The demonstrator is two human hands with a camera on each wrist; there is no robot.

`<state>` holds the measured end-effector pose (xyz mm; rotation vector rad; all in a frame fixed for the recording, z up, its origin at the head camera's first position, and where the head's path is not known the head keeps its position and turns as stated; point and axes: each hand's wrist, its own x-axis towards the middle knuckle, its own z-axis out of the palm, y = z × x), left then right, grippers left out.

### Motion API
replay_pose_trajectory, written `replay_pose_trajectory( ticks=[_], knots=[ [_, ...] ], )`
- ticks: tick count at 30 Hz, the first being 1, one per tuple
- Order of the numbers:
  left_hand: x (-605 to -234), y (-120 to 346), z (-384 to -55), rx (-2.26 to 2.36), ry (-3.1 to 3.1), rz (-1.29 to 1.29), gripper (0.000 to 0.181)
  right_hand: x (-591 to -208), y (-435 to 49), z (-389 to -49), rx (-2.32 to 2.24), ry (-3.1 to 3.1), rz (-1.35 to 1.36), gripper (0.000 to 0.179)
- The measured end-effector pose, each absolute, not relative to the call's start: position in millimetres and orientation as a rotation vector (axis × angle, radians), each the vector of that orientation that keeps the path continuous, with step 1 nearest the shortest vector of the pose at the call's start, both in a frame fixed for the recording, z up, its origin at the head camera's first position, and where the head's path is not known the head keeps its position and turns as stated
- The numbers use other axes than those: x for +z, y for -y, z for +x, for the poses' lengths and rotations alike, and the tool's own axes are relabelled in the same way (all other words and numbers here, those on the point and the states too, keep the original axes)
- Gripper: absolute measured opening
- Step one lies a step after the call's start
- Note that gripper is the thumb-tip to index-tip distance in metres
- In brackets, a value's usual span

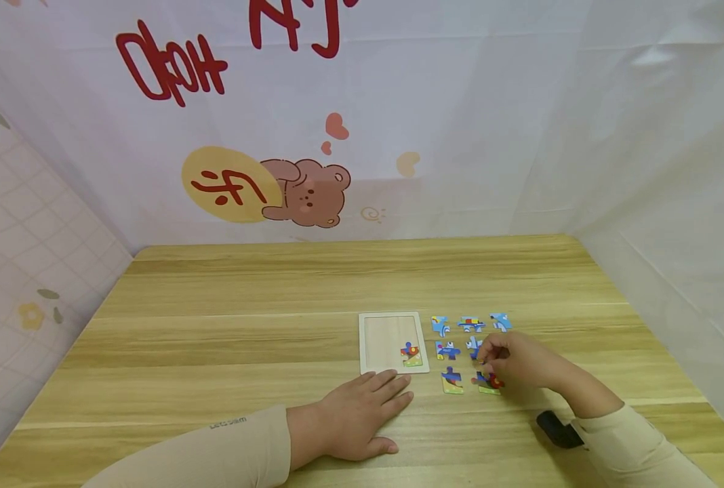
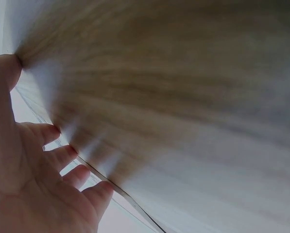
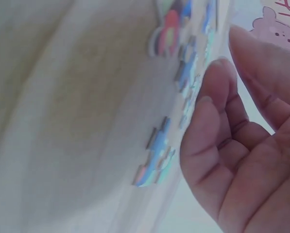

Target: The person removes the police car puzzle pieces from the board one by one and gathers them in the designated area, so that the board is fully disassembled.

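Observation:
My left hand [image 1: 362, 415] lies flat on the table, fingers spread, the fingertips at the near edge of a pale wooden puzzle tray [image 1: 363, 346]. One corner puzzle piece [image 1: 411, 355], red, blue and green, sits in the tray's near right corner. Over the loose pieces hovers my right hand [image 1: 523, 362], its fingers bent and the thumb apart from them. The right wrist view shows nothing between thumb and fingers [image 3: 210, 121]. Beneath this hand is a red and green piece [image 1: 490, 383]; a blue and white piece [image 1: 474, 344] is partly covered by the fingertips.
Several other jigsaw pieces lie in rows right of the tray, among them a yellow and blue piece [image 1: 452, 381], a blue piece [image 1: 447, 350] and a light blue piece [image 1: 440, 325]. The wooden table [image 1: 246, 305] meets a white printed curtain [image 1: 472, 135] behind.

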<state>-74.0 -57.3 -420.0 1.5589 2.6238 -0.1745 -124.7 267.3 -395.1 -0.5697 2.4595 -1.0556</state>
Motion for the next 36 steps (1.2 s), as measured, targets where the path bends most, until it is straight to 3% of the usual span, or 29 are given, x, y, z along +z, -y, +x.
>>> replay_pose_trajectory(
  ticks=[18, 36],
  knots=[
    [-421, 58, -74, -0.17, -2.634, 1.579, 0.069, -379, -217, -138, -1.022, -2.644, -0.546, 0.015],
    [-422, 57, -74, -0.195, -2.663, 1.62, 0.068, -399, -175, -156, -0.942, -2.555, -0.575, 0.019]
  ],
)
